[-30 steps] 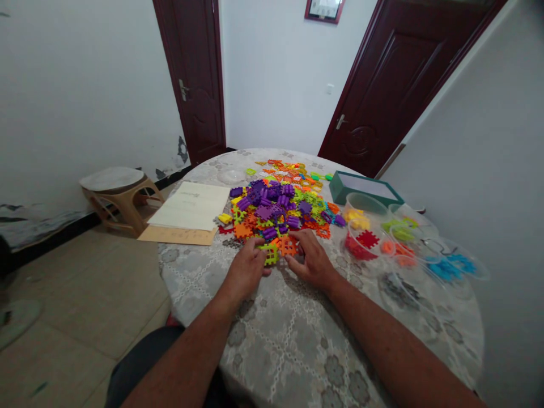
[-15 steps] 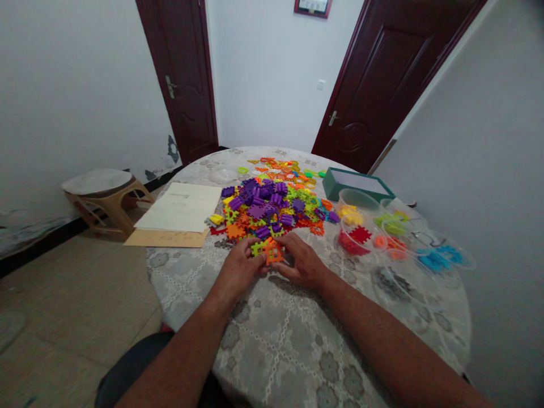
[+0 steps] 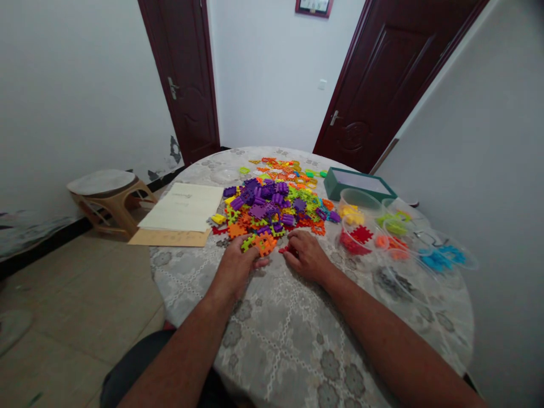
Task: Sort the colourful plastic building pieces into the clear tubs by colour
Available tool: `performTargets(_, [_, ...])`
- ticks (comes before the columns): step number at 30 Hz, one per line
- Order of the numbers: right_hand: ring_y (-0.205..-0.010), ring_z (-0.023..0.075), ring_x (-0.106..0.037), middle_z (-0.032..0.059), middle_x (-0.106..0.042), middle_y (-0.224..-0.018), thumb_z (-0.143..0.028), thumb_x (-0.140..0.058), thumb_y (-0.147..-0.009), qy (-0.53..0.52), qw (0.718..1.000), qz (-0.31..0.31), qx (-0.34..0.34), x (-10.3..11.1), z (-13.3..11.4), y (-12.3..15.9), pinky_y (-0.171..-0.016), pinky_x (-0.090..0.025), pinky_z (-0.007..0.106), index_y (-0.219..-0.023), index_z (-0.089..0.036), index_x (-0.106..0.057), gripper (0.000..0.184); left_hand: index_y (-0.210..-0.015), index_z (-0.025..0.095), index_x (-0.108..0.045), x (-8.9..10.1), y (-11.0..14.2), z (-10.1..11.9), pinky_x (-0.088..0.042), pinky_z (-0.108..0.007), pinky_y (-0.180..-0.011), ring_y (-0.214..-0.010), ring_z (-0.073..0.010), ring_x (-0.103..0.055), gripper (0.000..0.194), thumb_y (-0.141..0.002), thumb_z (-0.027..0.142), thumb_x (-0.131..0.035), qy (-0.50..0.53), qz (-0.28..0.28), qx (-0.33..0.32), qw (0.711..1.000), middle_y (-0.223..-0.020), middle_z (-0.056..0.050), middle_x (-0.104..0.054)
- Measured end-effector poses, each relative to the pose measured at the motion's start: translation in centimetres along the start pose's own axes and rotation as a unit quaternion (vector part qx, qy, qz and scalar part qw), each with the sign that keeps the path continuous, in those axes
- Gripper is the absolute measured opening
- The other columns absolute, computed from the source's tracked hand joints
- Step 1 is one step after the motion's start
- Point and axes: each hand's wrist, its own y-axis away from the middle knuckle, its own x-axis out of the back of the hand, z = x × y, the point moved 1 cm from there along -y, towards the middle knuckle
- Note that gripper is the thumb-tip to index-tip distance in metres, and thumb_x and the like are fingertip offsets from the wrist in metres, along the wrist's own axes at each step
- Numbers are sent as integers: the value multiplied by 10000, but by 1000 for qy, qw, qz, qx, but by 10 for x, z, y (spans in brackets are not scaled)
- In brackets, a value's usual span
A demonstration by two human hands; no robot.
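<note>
My left hand is closed around a joined pair of toothed building blocks, held just above the cloth. The orange block faces outward, and a lime-green block sits beside it, partly covered by my fingers. To the right, my right hand rests low over the table with its fingertips pinched on a small red piece; most of that piece is hidden. Just beyond both hands lies a heap of plastic blocks in purple, orange, green and yellow.
Clear plastic tubs on the right hold yellow pieces, red pieces, blue pieces and grey pieces. A green box stands behind them. On the left lie white paper and a brown sheet. The round table has a patterned cloth.
My right hand has let go of the orange and green blocks and moved slightly right, where it now pinches a red piece. My left hand has shifted left with the joined blocks.
</note>
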Motion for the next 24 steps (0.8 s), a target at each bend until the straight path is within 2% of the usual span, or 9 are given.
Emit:
performTargets(4, [-930,235,-585,77,-665,-944,-335,-641,-1010,-23,1000,-7,-4,3,3,0,-872,-473,379,-909,-200,-643,169,-1326,158,-564,1,2,1,-671,-299,-679,-869,-204,-787,550,-795,164,-707,-13,-20,19,1000,-1223,-141,-706])
performTargets(6, [-874,226,-581,59,-652,-882,-342,-633,-1016,-58,998,19,-13,5,2,-1,-828,-478,369,-908,-206,-634,174,-1359,159,-537,0,3,1,-666,-297,-674,-814,-187,-785,570,-814,176,-702,-17,-23,22,999,-1207,-138,-705])
performTargets(9, [-942,233,-625,77,-685,-972,-335,-617,-1023,-135,985,100,-28,10,-4,-3,-853,-510,384,-937,-223,-628,142,-1357,167,-542,-2,5,2,-665,-294,-696,-799,-168,-777,553,-828,178,-704,-29,-17,9,999,-1205,-131,-704])
performTargets(12, [-1077,250,-646,97,-704,-1112,-328,-631,-1018,-174,973,154,2,15,-18,-2,-945,-525,431,-982,-243,-628,92,-1344,180,-570,-3,6,1,-667,-299,-718,-825,-164,-766,524,-840,180,-716,-48,-28,-3,998,-1183,-121,-707])
performTargets(15, [-1096,258,-643,104,-707,-1142,-336,-648,-1008,-158,977,123,68,12,-32,-3,-976,-529,459,-1013,-253,-620,87,-1344,193,-585,-4,7,-2,-669,-306,-723,-852,-174,-757,520,-852,226,-749,-50,-62,-5,997,-1172,-117,-713])
performTargets(18, [-1083,254,-638,111,-703,-1131,-353,-637,-1015,-129,982,90,105,7,-38,-5,-963,-539,447,-1004,-246,-614,110,-1362,206,-574,-4,5,-3,-665,-296,-713,-844,-175,-757,552,-853,255,-780,-43,-89,11,995,-1170,-116,-730])
performTargets(21, [-1082,245,-629,105,-697,-1129,-352,-623,-1023,-114,984,89,107,9,-36,-7,-961,-538,433,-1007,-242,-614,111,-1362,215,-572,-5,4,-2,-668,-301,-738,-868,-179,-767,576,-834,220,-803,-46,-87,20,995,-1176,-113,-742])
performTargets(24, [-1058,246,-611,98,-672,-1094,-290,-600,-1018,-82,986,131,60,22,-26,-8,-954,-529,430,-978,-247,-609,60,-1354,217,-578,-7,6,-1,-673,-317,-761,-857,-182,-778,569,-828,185,-793,-49,-76,23,996,-1130,-97,-752])
